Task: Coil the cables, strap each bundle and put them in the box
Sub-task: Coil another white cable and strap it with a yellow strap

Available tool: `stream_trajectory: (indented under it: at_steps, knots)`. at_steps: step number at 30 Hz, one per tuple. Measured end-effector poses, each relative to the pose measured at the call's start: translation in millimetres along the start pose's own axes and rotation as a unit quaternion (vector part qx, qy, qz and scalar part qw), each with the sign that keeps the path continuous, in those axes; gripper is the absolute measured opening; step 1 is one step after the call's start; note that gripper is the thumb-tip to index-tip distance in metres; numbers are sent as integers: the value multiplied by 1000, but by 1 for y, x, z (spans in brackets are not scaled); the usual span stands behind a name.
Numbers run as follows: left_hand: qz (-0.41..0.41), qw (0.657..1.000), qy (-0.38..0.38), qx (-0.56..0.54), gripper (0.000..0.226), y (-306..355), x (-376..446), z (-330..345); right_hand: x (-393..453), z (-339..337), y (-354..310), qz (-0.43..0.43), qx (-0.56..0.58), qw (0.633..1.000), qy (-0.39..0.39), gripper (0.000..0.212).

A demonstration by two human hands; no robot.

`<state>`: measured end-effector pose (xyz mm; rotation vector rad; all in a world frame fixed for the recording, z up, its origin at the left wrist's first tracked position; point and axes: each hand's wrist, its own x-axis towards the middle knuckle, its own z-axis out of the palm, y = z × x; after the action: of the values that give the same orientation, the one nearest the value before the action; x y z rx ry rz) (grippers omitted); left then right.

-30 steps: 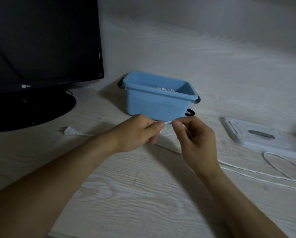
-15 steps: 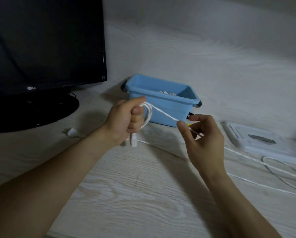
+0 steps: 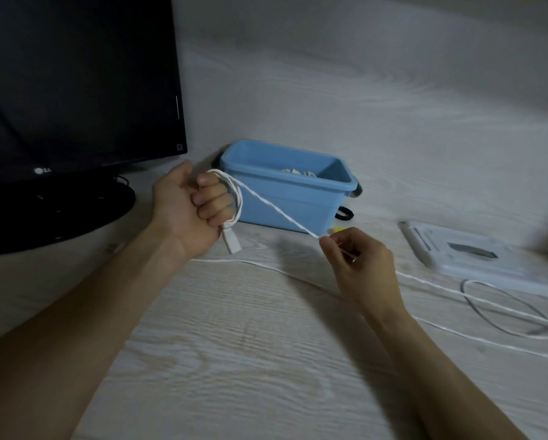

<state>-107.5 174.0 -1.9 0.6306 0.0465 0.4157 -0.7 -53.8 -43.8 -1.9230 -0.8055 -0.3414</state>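
My left hand (image 3: 190, 208) is a fist in front of the blue box (image 3: 285, 198), with a white cable (image 3: 275, 209) looped around its fingers. The cable's white plug (image 3: 231, 242) hangs below the fist. From the loop the cable runs taut down to my right hand (image 3: 358, 265), which pinches it between thumb and fingertips. Beyond that hand the cable trails over the desk to the right. Some pale cable lies inside the box. A black strap (image 3: 344, 213) and a small yellow piece (image 3: 336, 230) lie at the box's right foot.
A black monitor (image 3: 75, 84) on its round stand (image 3: 53, 214) fills the left. A white flat device (image 3: 475, 258) lies at the right with loose cable loops (image 3: 504, 312) in front of it. Another white cable (image 3: 266, 268) runs across the desk under my hands.
My left hand has wrapped another turn of cable around its fingers and turned its knuckles toward the box. The right hand slid further down the cable, pulling it taut.
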Motion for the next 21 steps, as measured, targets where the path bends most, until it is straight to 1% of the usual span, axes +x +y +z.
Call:
stream_trajectory:
  at_steps: [3, 6, 8, 10, 13, 17, 19, 21]
  knots:
    - [13, 999, 22, -45, 46, -4, 1, 4, 0, 1, 5, -1, -27, 999, -25, 22]
    - [27, 997, 46, -50, 44, -10, 3, 9, -3, 2, 3, -10, -48, 998, -45, 21]
    - [29, 997, 54, -47, 41, -12, 5, 10, -6, 4, -1, -19, -43, 996, -79, 19]
    - [32, 997, 59, -36, 30, -11, 5, 10, -11, 8, -6, -39, -37, 990, -133, 18]
    - [31, 997, 67, 1, 22, -9, 5, 9, -17, 14, -16, -72, -22, 983, -166, 18]
    - [41, 995, 78, 55, 24, -16, 0, 15, -20, 13, -19, -88, 1, 978, -192, 16]
    - [64, 990, 72, 105, 21, -24, -2, 19, -20, 12, -18, -97, 7, 975, -201, 17]
    - [96, 976, 57, 186, 13, -32, -4, 20, -20, 11, -19, -103, 22, 974, -201, 17]
